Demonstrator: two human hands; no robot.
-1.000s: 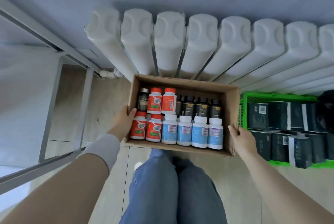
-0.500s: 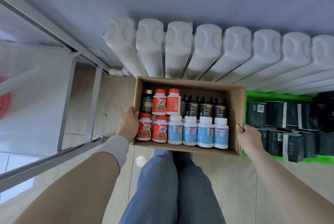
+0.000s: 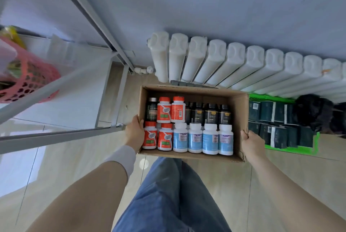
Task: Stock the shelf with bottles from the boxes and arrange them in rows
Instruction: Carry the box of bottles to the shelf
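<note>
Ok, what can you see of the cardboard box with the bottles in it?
The cardboard box is plain brown card, rectangular, open-topped, roughly level. The left hand grips its left wall and the right hand its right wall, thumbs at the rim. Inside, upright bottles stand in two rows: orange bottles at the left, white blue-labelled bottles near, dark bottles far. The radiator is behind it, a green crate to its right.

Loose blue denim jeans, a snug white cuff at the left wrist
</note>
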